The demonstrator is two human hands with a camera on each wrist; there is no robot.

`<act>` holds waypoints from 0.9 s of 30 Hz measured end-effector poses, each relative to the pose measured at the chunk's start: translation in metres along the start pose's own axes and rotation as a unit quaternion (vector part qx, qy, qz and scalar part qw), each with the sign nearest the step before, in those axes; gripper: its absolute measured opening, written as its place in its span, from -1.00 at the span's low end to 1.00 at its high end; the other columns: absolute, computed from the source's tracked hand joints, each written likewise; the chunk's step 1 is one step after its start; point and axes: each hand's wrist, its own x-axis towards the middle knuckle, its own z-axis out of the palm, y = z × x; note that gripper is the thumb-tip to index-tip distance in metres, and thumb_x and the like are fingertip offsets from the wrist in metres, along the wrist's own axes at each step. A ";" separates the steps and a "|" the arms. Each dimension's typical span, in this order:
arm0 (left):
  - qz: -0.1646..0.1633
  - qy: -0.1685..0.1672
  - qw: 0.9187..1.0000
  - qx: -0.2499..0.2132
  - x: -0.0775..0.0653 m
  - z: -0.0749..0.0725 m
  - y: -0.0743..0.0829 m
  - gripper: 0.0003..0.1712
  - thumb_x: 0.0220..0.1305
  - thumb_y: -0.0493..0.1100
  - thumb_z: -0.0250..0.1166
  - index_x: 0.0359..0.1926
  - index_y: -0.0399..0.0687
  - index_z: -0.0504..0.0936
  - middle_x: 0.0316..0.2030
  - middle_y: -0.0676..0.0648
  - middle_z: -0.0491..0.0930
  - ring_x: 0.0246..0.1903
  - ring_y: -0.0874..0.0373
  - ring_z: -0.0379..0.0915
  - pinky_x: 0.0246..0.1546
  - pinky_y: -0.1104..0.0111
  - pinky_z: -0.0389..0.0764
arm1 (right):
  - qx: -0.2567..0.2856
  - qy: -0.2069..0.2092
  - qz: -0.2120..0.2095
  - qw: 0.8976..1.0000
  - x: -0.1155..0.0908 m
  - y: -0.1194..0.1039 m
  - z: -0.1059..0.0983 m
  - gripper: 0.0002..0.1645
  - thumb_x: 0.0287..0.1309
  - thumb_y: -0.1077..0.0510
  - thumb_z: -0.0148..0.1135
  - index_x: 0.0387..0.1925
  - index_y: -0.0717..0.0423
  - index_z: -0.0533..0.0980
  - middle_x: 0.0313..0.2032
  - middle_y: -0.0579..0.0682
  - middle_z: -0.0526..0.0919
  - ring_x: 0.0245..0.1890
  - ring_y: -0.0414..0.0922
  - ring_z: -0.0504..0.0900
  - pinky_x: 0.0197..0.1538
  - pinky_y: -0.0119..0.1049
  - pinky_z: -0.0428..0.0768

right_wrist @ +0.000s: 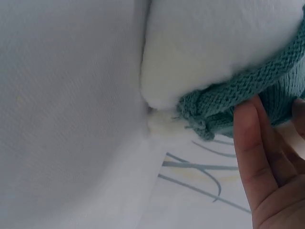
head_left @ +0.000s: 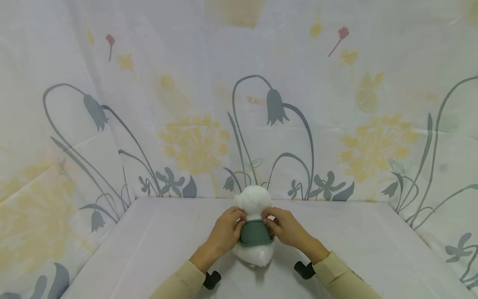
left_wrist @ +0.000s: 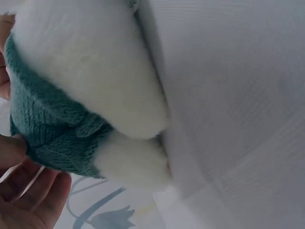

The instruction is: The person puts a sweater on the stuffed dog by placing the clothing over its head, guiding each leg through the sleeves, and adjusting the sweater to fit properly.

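A white plush toy (head_left: pixel 254 200) lies on the white surface, its rounded head toward the back wall. Around its middle is a green knitted sweater (head_left: pixel 255 232) with a thick rolled edge. My left hand (head_left: pixel 224 230) pinches the sweater's edge at the neck, thumb on the knit, as the left wrist view shows with the left fingers (left_wrist: pixel 50 195) behind. On the opposite side my right hand (head_left: pixel 287 227) holds the same edge between thumb and fingers. In the right wrist view, a right finger (right_wrist: pixel 248 138) lies against the green knit near a bunched part with loose threads.
The white-covered table (head_left: pixel 168 232) meets a fabric wall (head_left: pixel 201 50) printed with grey and yellow flowers behind and at both sides. Black wrist-camera pieces (head_left: pixel 212 280) stick out beside each beige sleeve (head_left: pixel 183 282).
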 end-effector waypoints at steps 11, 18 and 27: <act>0.002 -0.031 0.999 0.019 0.006 0.003 0.003 -0.94 0.34 -0.28 0.17 -0.26 -0.02 0.51 -0.36 0.06 0.53 -0.39 0.24 0.45 -0.36 0.40 0.52 | 0.052 -0.011 0.030 0.998 -0.010 0.008 0.003 -0.94 0.41 0.24 -0.05 -0.23 0.13 0.35 -0.44 -0.08 0.52 -0.48 -0.10 0.56 -0.39 -0.29 0.57; -0.020 -0.023 0.999 0.025 0.005 0.005 0.007 -0.94 0.32 -0.25 0.21 -0.25 -0.03 0.47 -0.37 0.06 0.45 -0.40 0.23 0.39 -0.37 0.40 0.49 | 0.061 0.002 0.048 0.997 -0.012 -0.004 0.001 -0.95 0.38 0.30 -0.03 -0.20 0.15 0.38 -0.34 0.05 0.56 -0.49 0.01 0.58 -0.40 -0.31 0.57; -0.112 -0.046 0.992 -0.040 -0.007 -0.007 0.009 -0.80 0.23 -0.19 0.29 -0.27 -0.09 0.40 -0.37 -0.03 0.41 -0.37 0.16 0.40 -0.38 0.41 0.48 | 0.017 0.014 0.190 0.982 -0.020 -0.016 0.007 -0.53 0.14 -0.11 0.31 -0.06 0.06 0.38 -0.25 -0.05 0.54 -0.37 -0.20 0.58 -0.36 -0.31 0.56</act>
